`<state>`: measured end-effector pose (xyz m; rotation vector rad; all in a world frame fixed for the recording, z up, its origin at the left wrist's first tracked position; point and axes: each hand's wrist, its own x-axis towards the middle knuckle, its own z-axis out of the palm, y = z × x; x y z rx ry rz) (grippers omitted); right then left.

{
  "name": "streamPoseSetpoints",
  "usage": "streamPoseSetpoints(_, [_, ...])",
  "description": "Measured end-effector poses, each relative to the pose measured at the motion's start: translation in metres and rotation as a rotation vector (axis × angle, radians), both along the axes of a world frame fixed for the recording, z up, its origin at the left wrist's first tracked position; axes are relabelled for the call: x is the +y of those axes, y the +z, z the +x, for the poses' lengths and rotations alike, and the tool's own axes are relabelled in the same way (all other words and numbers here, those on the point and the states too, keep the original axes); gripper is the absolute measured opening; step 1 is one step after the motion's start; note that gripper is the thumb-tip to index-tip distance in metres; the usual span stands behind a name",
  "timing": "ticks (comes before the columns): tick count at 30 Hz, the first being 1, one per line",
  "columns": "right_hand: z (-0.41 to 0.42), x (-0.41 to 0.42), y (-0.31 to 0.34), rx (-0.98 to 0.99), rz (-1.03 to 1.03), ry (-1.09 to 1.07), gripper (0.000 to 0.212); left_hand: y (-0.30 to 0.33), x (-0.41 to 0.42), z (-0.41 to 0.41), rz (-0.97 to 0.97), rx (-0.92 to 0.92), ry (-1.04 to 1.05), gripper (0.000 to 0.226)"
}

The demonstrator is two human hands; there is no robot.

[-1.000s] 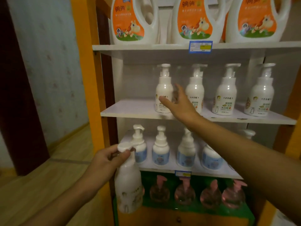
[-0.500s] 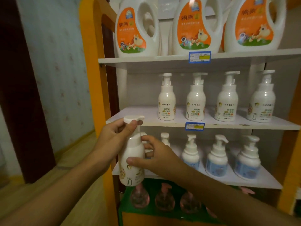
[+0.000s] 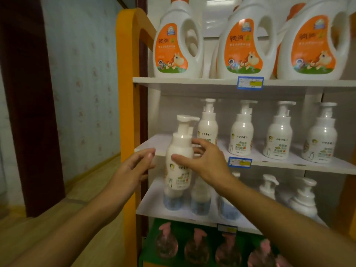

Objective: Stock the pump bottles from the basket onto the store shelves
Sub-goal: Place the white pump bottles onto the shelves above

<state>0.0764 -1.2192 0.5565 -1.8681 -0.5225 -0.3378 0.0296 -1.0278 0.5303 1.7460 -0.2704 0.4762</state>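
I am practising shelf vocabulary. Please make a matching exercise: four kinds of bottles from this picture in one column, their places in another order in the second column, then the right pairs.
1. big orange-label jugs
2. pump bottle in the right hand
3. blue-label pump bottles
4. pink pump bottles

A. lowest, on green
B. top shelf
C. off the shelf
D. third shelf down

Pairs: 1-B, 2-C, 3-D, 4-A

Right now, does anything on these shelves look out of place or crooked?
Nothing stands out on the shelves. Only the pump bottle in the right hand isn't shelved yet; it hangs upright before the middle shelf edge.
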Motion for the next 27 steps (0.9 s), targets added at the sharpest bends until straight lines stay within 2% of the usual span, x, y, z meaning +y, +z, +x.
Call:
streamPoseSetpoints(3, [0.027,0.008,0.037,-0.102,-0.063,-0.114,0.066,-0.011,0.015,-0.002,0.025,0.083,0.004,0.023])
streamPoseSetpoints(7, [0.067,0.027,0.063,-0.059,-0.129,-0.211,0.065,-0.026,0.024,-0.002,0.085,0.195,-0.072,0.018])
streamPoseSetpoints(12, [0.109,0.044,0.062,0.045,-0.134,-0.316,0.062,-0.05,0.027,-0.005,0.155,0.283,-0.15,0.022])
streamPoseSetpoints(22, [0.126,0.06,0.052,0.007,-0.209,-0.436,0.057,-0.067,0.046,-0.002,0.161,0.353,-0.153,0.021])
streamPoseSetpoints(27, [0.128,0.063,0.05,-0.005,-0.245,-0.454,0.064,-0.073,0.045,-0.003,0.183,0.354,-0.167,0.02])
